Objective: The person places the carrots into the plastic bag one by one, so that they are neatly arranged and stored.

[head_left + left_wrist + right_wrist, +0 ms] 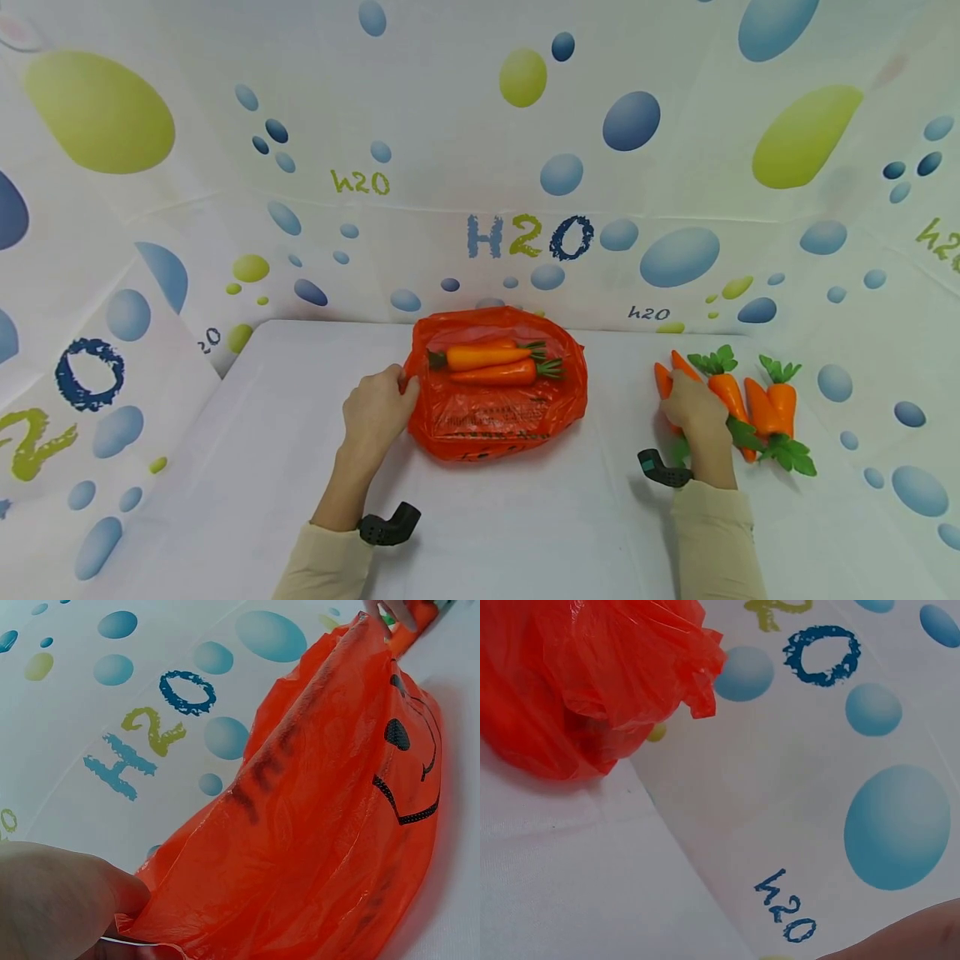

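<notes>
A red plastic bag (pixel 495 433) lies spread open on the white table, with carrots (pixel 487 358) lying inside it, green stubs on their ends. My left hand (pixel 380 404) pinches the bag's left rim between thumb and fingers; in the left wrist view the thumb (pixel 67 892) presses on the red film. Over at the right, my right hand (pixel 693 408) grips an orange carrot (pixel 663 381) in a loose group of carrots. Another orange tip (pixel 684 365) shows just beyond its fingers. The hand hides part of these carrots.
Right of my right hand lie more carrots (pixel 782 404) with broad green leaves (pixel 791 454), some overlapping. The white table (pixel 525 525) ends at the back against a curtain (pixel 450 100) printed with blue and green drops.
</notes>
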### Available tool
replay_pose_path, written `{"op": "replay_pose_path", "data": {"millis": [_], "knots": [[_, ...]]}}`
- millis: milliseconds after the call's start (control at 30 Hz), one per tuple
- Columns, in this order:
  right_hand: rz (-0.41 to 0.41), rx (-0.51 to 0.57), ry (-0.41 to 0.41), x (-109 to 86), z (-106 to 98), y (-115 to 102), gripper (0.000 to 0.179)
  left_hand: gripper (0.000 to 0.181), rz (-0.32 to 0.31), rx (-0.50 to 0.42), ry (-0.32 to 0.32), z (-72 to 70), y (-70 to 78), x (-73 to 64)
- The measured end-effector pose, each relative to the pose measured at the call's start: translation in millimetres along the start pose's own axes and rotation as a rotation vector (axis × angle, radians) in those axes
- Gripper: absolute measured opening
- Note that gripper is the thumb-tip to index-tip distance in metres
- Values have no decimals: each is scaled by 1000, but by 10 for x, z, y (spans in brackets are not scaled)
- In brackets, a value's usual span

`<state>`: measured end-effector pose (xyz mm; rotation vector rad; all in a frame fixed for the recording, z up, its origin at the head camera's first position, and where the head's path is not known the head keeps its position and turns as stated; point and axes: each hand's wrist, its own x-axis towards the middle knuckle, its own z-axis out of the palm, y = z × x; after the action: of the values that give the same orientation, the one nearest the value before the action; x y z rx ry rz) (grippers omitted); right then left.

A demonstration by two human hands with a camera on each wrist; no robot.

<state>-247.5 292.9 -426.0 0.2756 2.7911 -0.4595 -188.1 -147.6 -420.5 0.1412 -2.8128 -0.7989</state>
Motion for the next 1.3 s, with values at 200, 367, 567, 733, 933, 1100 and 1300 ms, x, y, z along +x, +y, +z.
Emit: {"op": "replay_pose_path", "data": {"millis": [200, 367, 567, 733, 933, 1100, 1300], "knots": [[-12, 34, 42, -14, -10, -27, 67, 26, 3, 5, -2, 5, 0, 10], [-8, 27, 81, -19, -31, -51, 58, 26, 0, 0, -9, 1, 6, 12], [-22, 13, 141, -14, -64, -84, 54, 26, -1, 1, -9, 1, 7, 16], [-49, 0, 191, -23, -101, -138, 59, 26, 0, 5, -11, -2, 6, 17], [-59, 8, 249, -61, -114, -222, 59, 26, 1, 4, -9, -13, 7, 14], [-89, 36, 304, -119, -117, -285, 54, 26, -2, 1, -7, -13, 1, 7], [-115, 56, 335, -172, -129, -365, 58, 26, -4, -3, -3, -20, -1, 2]]}}
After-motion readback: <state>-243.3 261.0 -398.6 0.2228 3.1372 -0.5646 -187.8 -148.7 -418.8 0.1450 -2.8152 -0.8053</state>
